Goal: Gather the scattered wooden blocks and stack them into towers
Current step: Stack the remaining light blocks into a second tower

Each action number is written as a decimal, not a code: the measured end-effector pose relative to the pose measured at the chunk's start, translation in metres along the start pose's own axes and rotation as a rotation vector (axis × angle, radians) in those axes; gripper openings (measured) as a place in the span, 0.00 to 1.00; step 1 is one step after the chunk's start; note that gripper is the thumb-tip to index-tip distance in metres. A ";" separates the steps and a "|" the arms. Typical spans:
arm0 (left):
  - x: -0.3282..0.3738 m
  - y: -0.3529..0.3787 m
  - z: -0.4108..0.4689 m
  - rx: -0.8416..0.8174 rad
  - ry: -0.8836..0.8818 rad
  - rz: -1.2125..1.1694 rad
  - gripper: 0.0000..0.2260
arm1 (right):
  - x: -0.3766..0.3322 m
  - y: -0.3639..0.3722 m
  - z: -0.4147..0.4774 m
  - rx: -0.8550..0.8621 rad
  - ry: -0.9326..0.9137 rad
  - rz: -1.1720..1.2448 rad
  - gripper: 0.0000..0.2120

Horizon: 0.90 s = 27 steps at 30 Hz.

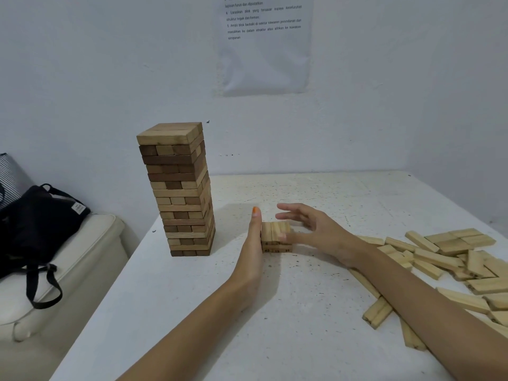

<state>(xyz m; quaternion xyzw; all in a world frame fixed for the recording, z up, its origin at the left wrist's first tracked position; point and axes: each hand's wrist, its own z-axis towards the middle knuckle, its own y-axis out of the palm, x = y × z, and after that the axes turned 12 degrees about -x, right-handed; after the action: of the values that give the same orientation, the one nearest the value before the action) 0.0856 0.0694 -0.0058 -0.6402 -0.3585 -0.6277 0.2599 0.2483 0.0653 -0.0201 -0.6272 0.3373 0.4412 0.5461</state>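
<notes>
The left hand (pixel 251 248) is pressing flat, fingers straight, against the left side of a low stack (pixel 275 235) of blocks. The right hand (pixel 316 232) is reaching open at the stack's right, fingers spread, thumb touching it. The stack is sitting mid-table (pixel 275 312), a tall tower (pixel 180 193) standing left, loose blocks (pixel 450 257) lying scattered right

Tall tower (pixel 180 188) mixes dark brown and tan blocks; scattered blocks (pixel 453 259) are pale; bag (pixel 38 218) black; table (pixel 192 312) speckled white.
</notes>
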 end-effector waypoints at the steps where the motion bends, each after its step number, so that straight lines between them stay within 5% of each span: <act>1: 0.000 0.000 -0.002 0.007 0.020 0.014 0.25 | -0.003 -0.001 -0.002 0.008 0.000 0.052 0.27; 4: 0.001 0.001 -0.005 0.041 0.099 0.106 0.18 | -0.019 -0.011 -0.009 0.088 -0.006 0.103 0.17; 7: -0.001 -0.001 -0.006 0.062 0.241 0.273 0.28 | -0.039 -0.028 -0.021 0.227 -0.100 0.096 0.13; 11: -0.001 0.006 -0.007 0.026 0.360 0.465 0.17 | -0.062 -0.054 -0.052 0.326 -0.153 0.119 0.11; 21: -0.018 0.053 0.003 -0.260 0.451 0.844 0.07 | -0.021 -0.063 -0.136 0.203 0.206 -0.394 0.07; 27: -0.030 0.058 0.014 -0.444 0.583 1.081 0.06 | 0.011 -0.047 -0.148 0.205 0.127 -0.515 0.09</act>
<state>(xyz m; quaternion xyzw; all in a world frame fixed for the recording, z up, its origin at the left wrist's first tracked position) 0.1408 0.0412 -0.0296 -0.5721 0.2374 -0.6155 0.4873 0.3229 -0.0712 -0.0100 -0.6601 0.2430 0.2114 0.6787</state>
